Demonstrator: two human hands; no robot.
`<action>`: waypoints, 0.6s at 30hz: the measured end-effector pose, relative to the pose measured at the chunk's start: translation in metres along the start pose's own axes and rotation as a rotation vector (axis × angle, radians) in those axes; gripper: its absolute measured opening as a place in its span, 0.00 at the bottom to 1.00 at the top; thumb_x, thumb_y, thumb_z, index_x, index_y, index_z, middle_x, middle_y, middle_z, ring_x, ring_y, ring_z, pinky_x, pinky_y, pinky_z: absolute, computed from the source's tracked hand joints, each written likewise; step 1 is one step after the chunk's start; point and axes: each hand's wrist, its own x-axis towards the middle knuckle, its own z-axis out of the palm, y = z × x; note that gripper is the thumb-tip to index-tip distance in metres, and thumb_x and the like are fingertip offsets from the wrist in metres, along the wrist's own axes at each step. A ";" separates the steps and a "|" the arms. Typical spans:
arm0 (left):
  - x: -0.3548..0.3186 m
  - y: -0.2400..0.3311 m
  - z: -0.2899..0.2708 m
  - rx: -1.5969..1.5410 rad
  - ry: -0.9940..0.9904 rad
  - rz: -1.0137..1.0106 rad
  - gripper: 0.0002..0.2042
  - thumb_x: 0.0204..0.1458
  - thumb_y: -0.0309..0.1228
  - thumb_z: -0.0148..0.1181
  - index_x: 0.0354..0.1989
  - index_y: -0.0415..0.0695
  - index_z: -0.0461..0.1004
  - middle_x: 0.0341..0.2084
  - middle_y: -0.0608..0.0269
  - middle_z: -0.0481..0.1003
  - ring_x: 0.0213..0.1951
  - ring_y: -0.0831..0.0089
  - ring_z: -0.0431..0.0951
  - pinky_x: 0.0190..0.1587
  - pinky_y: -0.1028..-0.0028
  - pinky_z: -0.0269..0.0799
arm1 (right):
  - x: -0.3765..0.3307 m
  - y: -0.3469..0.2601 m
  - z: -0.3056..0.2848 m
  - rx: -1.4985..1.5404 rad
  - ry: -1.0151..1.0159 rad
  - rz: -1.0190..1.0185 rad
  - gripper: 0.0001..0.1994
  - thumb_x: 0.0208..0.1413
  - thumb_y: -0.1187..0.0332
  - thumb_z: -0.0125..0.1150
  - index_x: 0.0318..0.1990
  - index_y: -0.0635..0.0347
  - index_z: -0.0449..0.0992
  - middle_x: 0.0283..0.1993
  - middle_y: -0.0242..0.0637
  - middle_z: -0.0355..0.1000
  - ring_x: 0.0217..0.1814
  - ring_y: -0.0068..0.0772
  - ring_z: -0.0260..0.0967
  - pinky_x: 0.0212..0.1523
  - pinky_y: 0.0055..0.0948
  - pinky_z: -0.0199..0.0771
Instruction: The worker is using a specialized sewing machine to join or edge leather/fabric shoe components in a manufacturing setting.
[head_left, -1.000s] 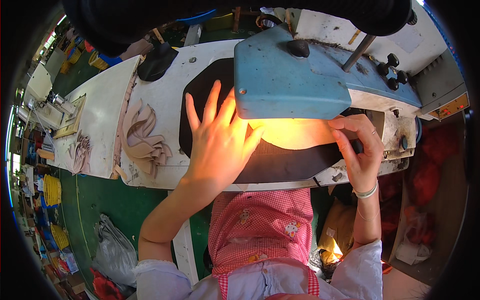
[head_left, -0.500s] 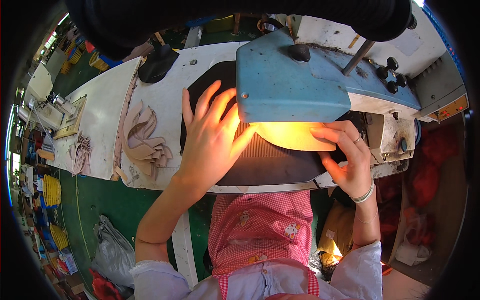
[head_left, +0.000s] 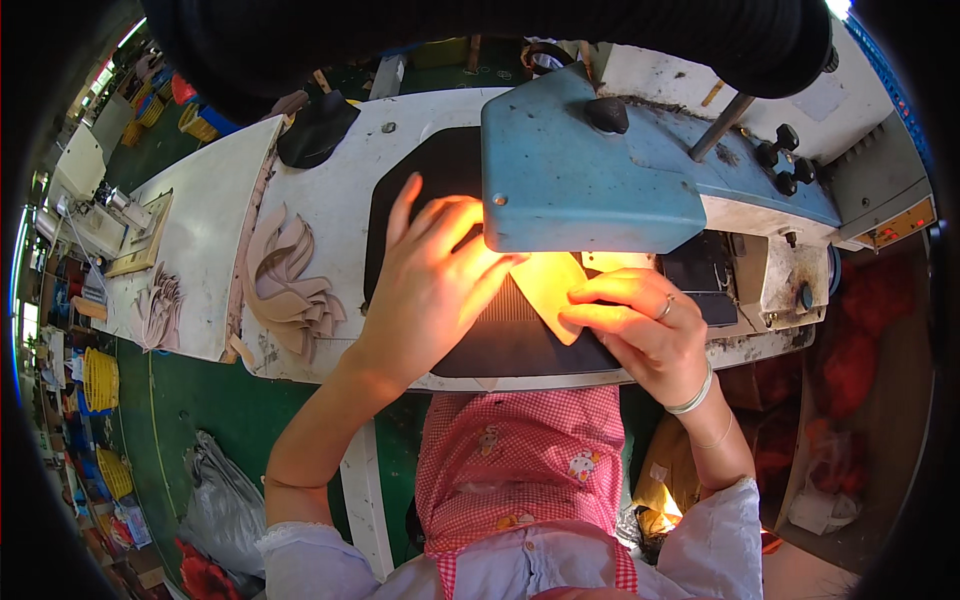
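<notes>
A curved, pointed piece of thin sheet material point(head_left: 548, 285) glows yellow-orange in the lamp light below the blue machine head point(head_left: 590, 185). My right hand point(head_left: 650, 325) is closed on its right edge, thumb and fingers pinching near the tip that points toward me. My left hand point(head_left: 425, 280) lies on the other side, its thumb against the piece's upper left end. The left little finger is raised; the other fingers bend in toward the machine head, which partly hides their tips. Beneath the piece is a black plate point(head_left: 475, 358) with a ridged brown patch point(head_left: 508, 303).
Beige curved strips point(head_left: 290, 285) lie fanned on the white table point(head_left: 330, 190) at left, with a smaller bundle point(head_left: 160, 310) beyond. A black pad point(head_left: 318, 130) sits at the far side. The grey control box point(head_left: 885, 200) stands at right. A dark thick tube point(head_left: 500, 50) crosses overhead.
The piece has turned, its right tip swinging down toward me. My right hand has moved left and nearer with it. My left hand's fingers have drawn in from their spread.
</notes>
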 end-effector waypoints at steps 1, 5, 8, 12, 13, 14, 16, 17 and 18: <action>0.000 -0.001 0.000 -0.042 -0.021 0.030 0.14 0.58 0.38 0.67 0.47 0.43 0.81 0.49 0.56 0.77 0.58 0.59 0.75 0.73 0.36 0.49 | 0.001 0.000 0.003 0.001 0.000 -0.014 0.17 0.43 0.79 0.73 0.44 0.55 0.88 0.49 0.37 0.82 0.52 0.46 0.80 0.54 0.41 0.81; 0.004 -0.001 -0.007 -0.050 -0.041 0.043 0.13 0.58 0.37 0.67 0.48 0.45 0.81 0.50 0.56 0.77 0.57 0.60 0.77 0.74 0.39 0.50 | 0.003 -0.008 0.009 0.034 -0.037 0.012 0.19 0.43 0.81 0.71 0.45 0.56 0.87 0.51 0.38 0.82 0.54 0.47 0.79 0.60 0.43 0.78; 0.003 -0.010 -0.005 -0.074 -0.043 0.094 0.12 0.59 0.36 0.67 0.48 0.45 0.82 0.49 0.58 0.78 0.58 0.62 0.77 0.75 0.41 0.51 | 0.004 -0.010 0.008 0.044 -0.051 0.010 0.18 0.43 0.80 0.71 0.45 0.55 0.88 0.51 0.38 0.82 0.54 0.46 0.79 0.60 0.43 0.78; 0.007 -0.016 -0.005 -0.219 -0.112 0.130 0.12 0.60 0.38 0.66 0.48 0.48 0.83 0.50 0.60 0.78 0.58 0.62 0.77 0.75 0.42 0.53 | 0.005 -0.007 0.006 0.027 -0.046 -0.043 0.16 0.45 0.77 0.71 0.43 0.54 0.88 0.49 0.36 0.82 0.49 0.43 0.79 0.54 0.41 0.79; 0.008 -0.017 -0.006 -0.234 -0.120 0.136 0.12 0.60 0.38 0.66 0.49 0.49 0.83 0.51 0.60 0.78 0.58 0.62 0.77 0.74 0.42 0.53 | 0.005 -0.007 0.005 0.026 -0.046 -0.042 0.16 0.45 0.77 0.71 0.43 0.54 0.88 0.49 0.36 0.82 0.49 0.43 0.79 0.54 0.41 0.79; 0.008 -0.019 -0.006 -0.235 -0.120 0.136 0.12 0.60 0.38 0.66 0.49 0.49 0.83 0.51 0.60 0.78 0.58 0.62 0.77 0.74 0.42 0.53 | 0.005 -0.006 0.004 0.032 -0.043 -0.047 0.15 0.45 0.77 0.71 0.42 0.54 0.88 0.49 0.35 0.82 0.48 0.43 0.79 0.53 0.41 0.79; 0.007 -0.024 -0.005 -0.223 -0.128 0.112 0.13 0.60 0.38 0.66 0.50 0.51 0.83 0.53 0.61 0.77 0.58 0.62 0.77 0.75 0.43 0.52 | 0.004 -0.005 0.004 0.041 -0.040 -0.051 0.14 0.45 0.76 0.71 0.41 0.54 0.88 0.48 0.35 0.82 0.47 0.42 0.79 0.51 0.40 0.78; 0.007 -0.024 -0.004 -0.222 -0.128 0.110 0.13 0.60 0.38 0.66 0.50 0.51 0.83 0.53 0.61 0.77 0.58 0.62 0.77 0.75 0.43 0.52 | 0.003 -0.005 0.004 0.048 -0.028 -0.045 0.13 0.44 0.76 0.71 0.40 0.54 0.88 0.48 0.35 0.82 0.47 0.42 0.78 0.50 0.40 0.78; 0.008 -0.024 -0.002 -0.199 -0.114 0.097 0.13 0.59 0.38 0.67 0.49 0.50 0.84 0.52 0.61 0.77 0.57 0.62 0.77 0.75 0.42 0.51 | 0.002 -0.004 0.003 0.056 -0.017 -0.039 0.13 0.44 0.76 0.72 0.40 0.54 0.88 0.48 0.35 0.82 0.46 0.41 0.78 0.49 0.39 0.77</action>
